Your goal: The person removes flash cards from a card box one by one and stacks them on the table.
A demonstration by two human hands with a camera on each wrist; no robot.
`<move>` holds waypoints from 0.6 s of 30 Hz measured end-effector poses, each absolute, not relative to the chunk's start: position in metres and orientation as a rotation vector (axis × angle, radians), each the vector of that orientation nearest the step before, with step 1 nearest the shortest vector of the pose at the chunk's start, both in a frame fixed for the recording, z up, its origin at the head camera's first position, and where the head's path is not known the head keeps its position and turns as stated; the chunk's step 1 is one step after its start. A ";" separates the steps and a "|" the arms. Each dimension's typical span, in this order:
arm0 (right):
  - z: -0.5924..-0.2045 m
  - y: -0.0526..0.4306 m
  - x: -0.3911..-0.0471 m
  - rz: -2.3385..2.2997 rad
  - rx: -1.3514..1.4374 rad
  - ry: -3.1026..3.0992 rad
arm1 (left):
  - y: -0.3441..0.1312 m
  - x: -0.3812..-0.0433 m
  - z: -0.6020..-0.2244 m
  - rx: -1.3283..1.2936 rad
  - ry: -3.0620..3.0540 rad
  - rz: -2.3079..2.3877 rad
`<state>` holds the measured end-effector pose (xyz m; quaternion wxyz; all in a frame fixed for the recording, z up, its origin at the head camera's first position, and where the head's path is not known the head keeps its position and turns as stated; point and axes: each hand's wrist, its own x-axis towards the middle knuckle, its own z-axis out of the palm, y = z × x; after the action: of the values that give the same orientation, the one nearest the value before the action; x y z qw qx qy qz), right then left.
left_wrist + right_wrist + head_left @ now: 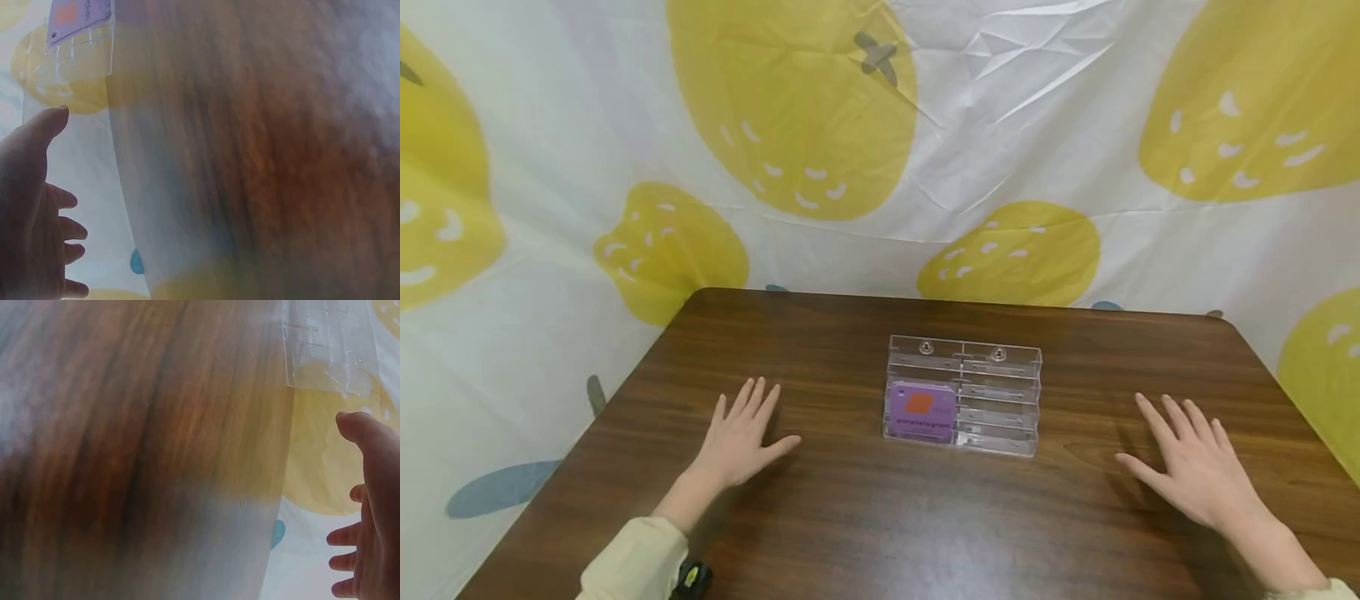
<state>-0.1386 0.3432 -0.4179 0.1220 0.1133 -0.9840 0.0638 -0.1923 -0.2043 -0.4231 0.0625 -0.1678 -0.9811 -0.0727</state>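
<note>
A clear plastic card rack (998, 417) with two columns of stepped slots stands on the brown wooden table (850, 517). Purple cards (922, 425), the front one printed with an orange parallelogram, sit in the lower part of its left column. To the left of the rack, my left hand (737, 442) is spread palm down with straight fingers, holding nothing. My right hand (1198, 467) lies off to the rack's right, its fingers likewise spread and holding nothing. Both wrist views show the thumb apart from the fingers, with part of the rack (328, 347) beyond.
Behind the table's far edge hangs a white cloth (820, 258) printed with yellow lemons, which also runs down both sides. A black band (692, 577) is at the left wrist, by a cream sleeve (636, 558).
</note>
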 end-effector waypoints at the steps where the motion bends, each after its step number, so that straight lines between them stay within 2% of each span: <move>1: -0.418 0.343 -0.139 0.191 0.336 -2.868 | -0.204 -0.192 -0.423 -0.510 -2.967 -0.223; 18: -0.414 0.326 -0.145 0.247 0.447 -2.752 | -0.194 -0.192 -0.422 -0.550 -2.974 -0.247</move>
<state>-0.1445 0.3263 -0.4143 0.1705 0.1574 -0.9688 0.0868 -0.1920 -0.1942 -0.4224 0.0537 -0.1811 -0.9786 -0.0813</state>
